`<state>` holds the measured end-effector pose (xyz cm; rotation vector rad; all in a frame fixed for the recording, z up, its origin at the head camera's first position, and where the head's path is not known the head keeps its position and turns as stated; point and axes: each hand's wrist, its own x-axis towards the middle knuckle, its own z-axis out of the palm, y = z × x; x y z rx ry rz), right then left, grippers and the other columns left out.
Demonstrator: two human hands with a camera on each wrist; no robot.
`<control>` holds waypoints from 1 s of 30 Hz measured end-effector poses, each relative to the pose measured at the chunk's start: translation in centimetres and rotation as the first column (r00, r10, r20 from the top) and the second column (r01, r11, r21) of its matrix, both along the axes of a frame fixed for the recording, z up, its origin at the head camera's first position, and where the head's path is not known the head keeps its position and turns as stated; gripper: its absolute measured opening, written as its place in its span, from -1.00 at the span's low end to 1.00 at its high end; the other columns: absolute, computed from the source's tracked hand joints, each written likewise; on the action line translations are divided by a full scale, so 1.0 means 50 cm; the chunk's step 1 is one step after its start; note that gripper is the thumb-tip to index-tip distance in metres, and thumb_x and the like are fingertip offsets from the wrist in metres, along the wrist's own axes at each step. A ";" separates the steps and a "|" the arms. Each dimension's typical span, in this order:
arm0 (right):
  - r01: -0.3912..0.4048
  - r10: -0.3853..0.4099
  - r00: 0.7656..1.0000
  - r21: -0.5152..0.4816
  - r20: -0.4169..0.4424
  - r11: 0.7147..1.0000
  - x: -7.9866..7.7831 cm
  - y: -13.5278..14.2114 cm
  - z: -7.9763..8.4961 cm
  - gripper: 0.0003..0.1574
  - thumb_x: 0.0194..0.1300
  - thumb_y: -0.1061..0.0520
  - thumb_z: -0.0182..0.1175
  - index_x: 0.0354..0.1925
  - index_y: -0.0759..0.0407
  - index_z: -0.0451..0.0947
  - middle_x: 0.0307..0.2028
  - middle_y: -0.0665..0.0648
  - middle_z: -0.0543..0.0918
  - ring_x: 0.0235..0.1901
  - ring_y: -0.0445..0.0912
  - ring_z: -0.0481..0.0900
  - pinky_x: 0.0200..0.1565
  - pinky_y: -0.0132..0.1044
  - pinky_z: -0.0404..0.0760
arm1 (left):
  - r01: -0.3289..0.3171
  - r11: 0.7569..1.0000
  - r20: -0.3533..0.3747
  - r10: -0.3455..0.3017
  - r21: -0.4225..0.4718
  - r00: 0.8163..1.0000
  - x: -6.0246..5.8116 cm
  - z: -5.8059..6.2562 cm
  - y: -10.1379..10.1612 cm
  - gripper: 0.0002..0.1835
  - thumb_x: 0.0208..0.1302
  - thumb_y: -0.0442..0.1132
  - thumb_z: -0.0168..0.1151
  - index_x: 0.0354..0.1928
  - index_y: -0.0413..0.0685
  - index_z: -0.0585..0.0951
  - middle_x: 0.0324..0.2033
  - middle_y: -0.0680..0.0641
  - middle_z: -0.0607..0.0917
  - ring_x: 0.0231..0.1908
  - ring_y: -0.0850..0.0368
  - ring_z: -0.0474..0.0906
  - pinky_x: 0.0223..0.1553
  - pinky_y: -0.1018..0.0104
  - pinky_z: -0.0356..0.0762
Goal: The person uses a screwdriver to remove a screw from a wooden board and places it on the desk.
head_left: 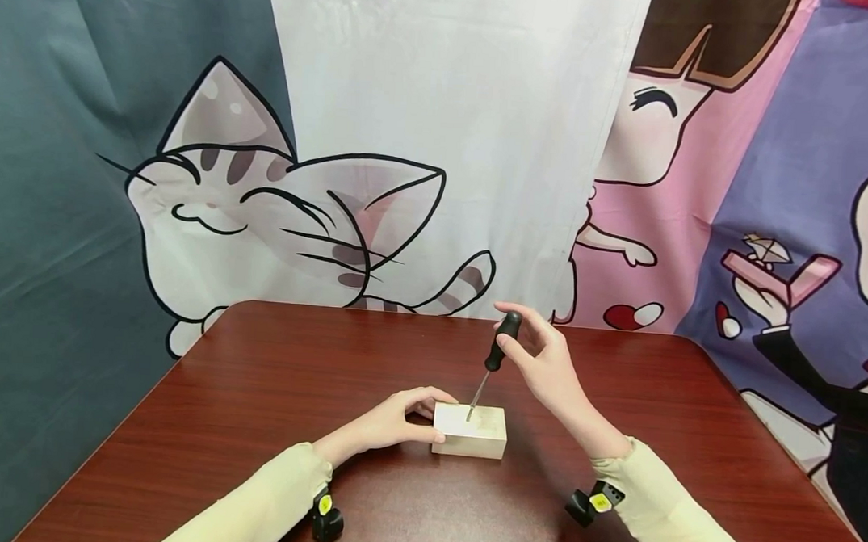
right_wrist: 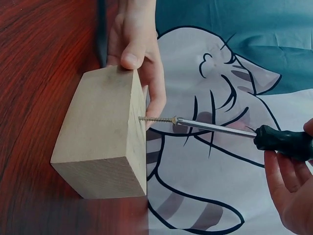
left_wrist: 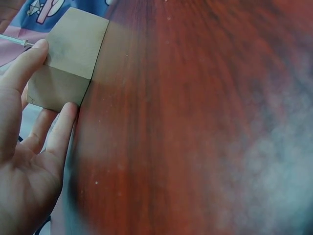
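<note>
A pale wooden block (head_left: 468,445) lies on the table in front of the person. My left hand (head_left: 398,419) grips its left end, thumb at the near side and fingers around the far side. A screw (right_wrist: 157,119) stands in the block's top face, with much of its threaded shank showing. The tip of a screwdriver (right_wrist: 220,128) meets the screw's head. My right hand (head_left: 549,365) holds the black screwdriver handle (head_left: 504,339) between thumb and fingers, above the block. In the head view the screwdriver leans, its handle up and to the right.
The reddish-brown table (head_left: 314,355) spreads around the block on all sides. Behind it hangs a printed cloth (head_left: 449,102) with cartoon figures. Black camera mounts sit at the left wrist (head_left: 327,521) and the right wrist (head_left: 591,504).
</note>
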<state>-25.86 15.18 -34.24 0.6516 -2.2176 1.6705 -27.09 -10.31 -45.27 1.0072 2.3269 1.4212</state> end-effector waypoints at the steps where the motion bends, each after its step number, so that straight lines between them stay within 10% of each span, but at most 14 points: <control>1: 0.002 -0.002 1.000 -0.001 0.005 1.000 0.000 0.001 0.000 -0.52 0.36 0.21 0.24 0.22 -0.03 0.51 -0.14 0.03 0.68 -0.13 -0.27 0.71 -0.03 -0.46 0.63 | 0.000 1.000 0.000 0.000 0.000 1.000 0.000 0.000 0.000 -0.45 0.19 -0.12 0.44 0.24 0.14 0.53 -0.05 0.11 0.69 -0.02 0.28 0.60 0.14 0.30 0.55; 30: -0.087 0.095 0.993 0.102 -0.076 0.991 0.011 0.009 0.007 -0.37 0.36 0.36 0.14 0.33 -0.03 0.42 -0.03 0.12 0.61 -0.08 -0.22 0.67 0.02 -0.46 0.59 | 0.001 1.000 -0.005 -0.001 -0.013 1.000 0.004 0.003 0.001 -0.44 0.20 -0.11 0.43 0.25 0.11 0.52 -0.06 0.08 0.69 -0.03 0.30 0.60 0.13 0.31 0.55</control>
